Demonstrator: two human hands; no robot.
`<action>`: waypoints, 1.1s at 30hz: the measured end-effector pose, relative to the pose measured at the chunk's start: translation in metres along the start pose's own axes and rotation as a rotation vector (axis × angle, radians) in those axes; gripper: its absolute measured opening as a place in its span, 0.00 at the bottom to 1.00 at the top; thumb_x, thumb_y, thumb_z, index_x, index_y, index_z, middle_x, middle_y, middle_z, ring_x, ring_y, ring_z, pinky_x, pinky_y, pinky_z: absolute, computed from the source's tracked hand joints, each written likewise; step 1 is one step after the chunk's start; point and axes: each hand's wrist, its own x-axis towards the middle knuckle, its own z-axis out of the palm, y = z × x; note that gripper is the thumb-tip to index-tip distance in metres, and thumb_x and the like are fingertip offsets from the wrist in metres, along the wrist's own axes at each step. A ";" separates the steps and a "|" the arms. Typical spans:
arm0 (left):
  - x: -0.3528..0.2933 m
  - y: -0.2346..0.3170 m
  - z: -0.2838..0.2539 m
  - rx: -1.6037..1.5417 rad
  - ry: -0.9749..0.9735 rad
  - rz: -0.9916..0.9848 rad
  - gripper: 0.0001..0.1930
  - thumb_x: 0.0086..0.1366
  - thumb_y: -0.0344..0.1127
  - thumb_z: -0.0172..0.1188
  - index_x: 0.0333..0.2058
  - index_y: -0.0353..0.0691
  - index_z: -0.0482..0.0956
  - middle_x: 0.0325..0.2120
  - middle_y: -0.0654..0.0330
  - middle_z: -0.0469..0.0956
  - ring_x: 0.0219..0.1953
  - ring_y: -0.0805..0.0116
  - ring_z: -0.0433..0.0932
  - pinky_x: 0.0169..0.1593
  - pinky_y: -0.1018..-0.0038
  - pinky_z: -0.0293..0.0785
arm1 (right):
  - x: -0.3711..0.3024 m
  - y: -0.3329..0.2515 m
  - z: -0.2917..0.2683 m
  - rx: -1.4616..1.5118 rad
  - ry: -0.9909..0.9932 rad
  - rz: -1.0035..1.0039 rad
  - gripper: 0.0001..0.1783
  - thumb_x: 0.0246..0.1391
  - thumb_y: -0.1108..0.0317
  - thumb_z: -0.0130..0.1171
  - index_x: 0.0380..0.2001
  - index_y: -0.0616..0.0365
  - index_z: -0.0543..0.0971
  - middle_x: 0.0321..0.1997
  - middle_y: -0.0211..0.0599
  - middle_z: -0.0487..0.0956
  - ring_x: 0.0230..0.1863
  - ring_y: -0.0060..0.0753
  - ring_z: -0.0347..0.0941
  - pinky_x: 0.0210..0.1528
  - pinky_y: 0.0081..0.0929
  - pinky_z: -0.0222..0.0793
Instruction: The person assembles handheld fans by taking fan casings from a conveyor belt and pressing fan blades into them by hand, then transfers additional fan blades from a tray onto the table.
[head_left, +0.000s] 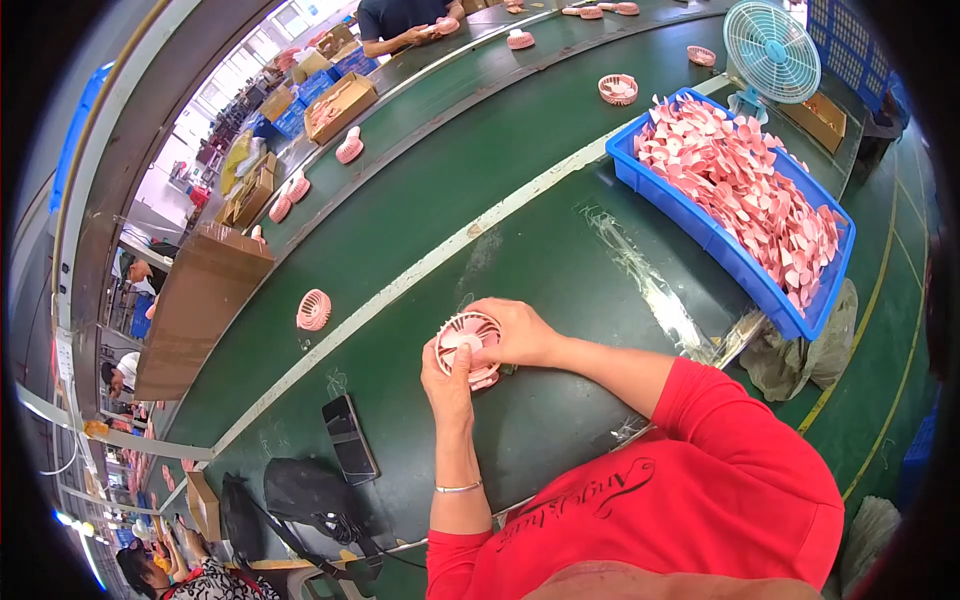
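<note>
Both my hands grip a round pink fan housing (463,328) with a slatted rim, held just above the green work table. My left hand (447,380) wraps its near left side, the thumb lying over the hub in the middle. On the far right side, my right hand (515,332) has its fingers curled round the rim. What lies beneath the housing is mostly hidden by my hands. To the right stands a blue bin (700,235) heaped with pink fan blades (740,180). Another pink fan housing (314,310) lies to the left.
A phone (350,440) and a black bag (315,500) lie at the near left. Beyond a white strip (480,222), more pink housings (618,89) rest on the green surface. A blue desk fan (772,50) stands behind the bin. Across the line, a co-worker (410,25) handles a pink part.
</note>
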 end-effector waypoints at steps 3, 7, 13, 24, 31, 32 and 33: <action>-0.001 -0.001 -0.002 0.063 -0.015 0.003 0.16 0.62 0.28 0.60 0.47 0.31 0.71 0.40 0.58 0.76 0.42 0.72 0.75 0.47 0.75 0.72 | 0.000 0.003 -0.002 0.109 -0.085 0.122 0.32 0.32 0.56 0.70 0.41 0.64 0.75 0.37 0.48 0.79 0.39 0.48 0.76 0.44 0.34 0.72; 0.000 -0.004 -0.002 0.176 0.025 0.000 0.15 0.59 0.27 0.62 0.45 0.31 0.73 0.39 0.58 0.77 0.40 0.73 0.76 0.46 0.76 0.72 | 0.000 0.004 -0.002 0.031 -0.120 0.114 0.28 0.32 0.58 0.70 0.35 0.64 0.74 0.34 0.49 0.77 0.37 0.49 0.75 0.41 0.37 0.71; 0.001 -0.006 -0.006 0.215 0.051 0.096 0.13 0.56 0.26 0.64 0.40 0.31 0.74 0.33 0.59 0.78 0.35 0.75 0.75 0.42 0.77 0.73 | -0.001 -0.003 0.002 -0.007 -0.131 0.091 0.25 0.33 0.58 0.70 0.28 0.64 0.70 0.30 0.50 0.75 0.35 0.53 0.73 0.38 0.41 0.69; 0.006 -0.003 -0.005 0.050 0.041 0.092 0.19 0.58 0.24 0.61 0.49 0.30 0.69 0.43 0.55 0.74 0.45 0.70 0.74 0.50 0.75 0.71 | -0.001 0.004 0.009 0.043 0.080 0.096 0.26 0.33 0.56 0.73 0.26 0.64 0.71 0.27 0.47 0.75 0.31 0.41 0.76 0.33 0.37 0.70; 0.022 -0.014 -0.034 0.030 0.282 0.114 0.21 0.66 0.34 0.56 0.55 0.35 0.64 0.50 0.53 0.71 0.49 0.66 0.74 0.52 0.72 0.70 | 0.019 0.056 -0.015 0.338 0.433 0.268 0.32 0.44 0.68 0.67 0.53 0.66 0.68 0.39 0.42 0.77 0.38 0.26 0.75 0.40 0.24 0.74; 0.024 -0.020 -0.041 0.009 0.309 0.074 0.21 0.66 0.35 0.56 0.54 0.35 0.65 0.48 0.54 0.73 0.47 0.67 0.75 0.50 0.72 0.72 | 0.014 0.047 -0.010 0.269 0.274 0.242 0.31 0.42 0.68 0.67 0.51 0.64 0.70 0.40 0.43 0.77 0.38 0.29 0.76 0.41 0.26 0.74; 0.029 -0.024 -0.047 0.014 0.312 0.076 0.21 0.66 0.35 0.56 0.54 0.35 0.65 0.48 0.54 0.73 0.47 0.67 0.75 0.50 0.72 0.72 | 0.008 0.035 -0.001 0.174 0.171 0.145 0.30 0.41 0.68 0.66 0.50 0.62 0.71 0.41 0.43 0.76 0.39 0.33 0.76 0.43 0.29 0.73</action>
